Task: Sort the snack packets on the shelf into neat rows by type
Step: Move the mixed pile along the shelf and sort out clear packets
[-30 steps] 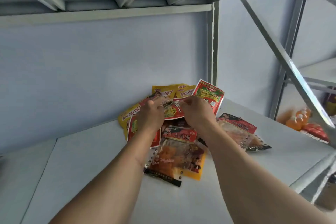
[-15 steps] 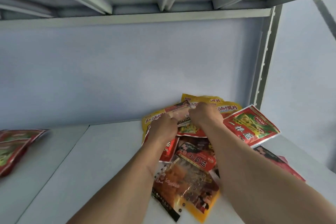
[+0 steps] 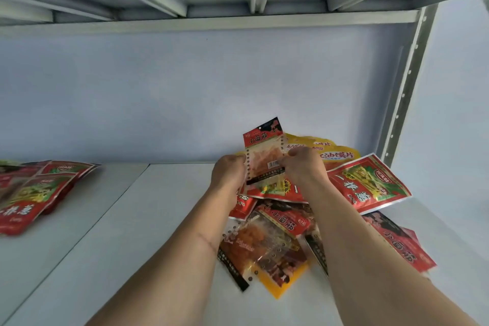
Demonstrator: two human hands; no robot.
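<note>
Head view, largest to smallest. Wall [image 3: 185, 92]: pale blue, closes the back of the bay; grey steel deck w/ ribs overhead; perforated upright [image 3: 404, 92] at right rear corner.

Shelf [image 3: 111, 233]: white board, seam running from rear centre toward front left; carries all packets.

Pile [image 3: 277, 235]: loose, overlapping heap at centre-right of shelf, just in front of wall; mixed types, no rows. Incl. yellow packets [image 3: 336, 153] at the back against wall; big red-green packet [image 3: 367, 185] tilted at right edge of heap, partly on yellow ones; clear-window packets w/ red headers near front, one lying over a yellow pouch [image 3: 285, 283]; another red packet [image 3: 399, 243] at far right, partly hidden by right forearm.

Left stack [image 3: 34, 193]: red-green packets, same print as big one in pile, overlapped at far left of shelf, well apart from pile; cut by frame edge.

Forearms: both bare, reaching in from bottom edge, converging over pile.

Held packet [image 3: 264, 156]: small, red header, clear window showing orange strips, punched holes down both side seams; upright, lifted above rear of pile, between the hands, header topmost.

L hand [image 3: 229, 173]: fingers curled, pinching packet's left edge; R hand [image 3: 304, 167]: fingers curled, pinching right edge; hands close together, only the packet's width apart, both above the heap, not touching shelf.
</note>
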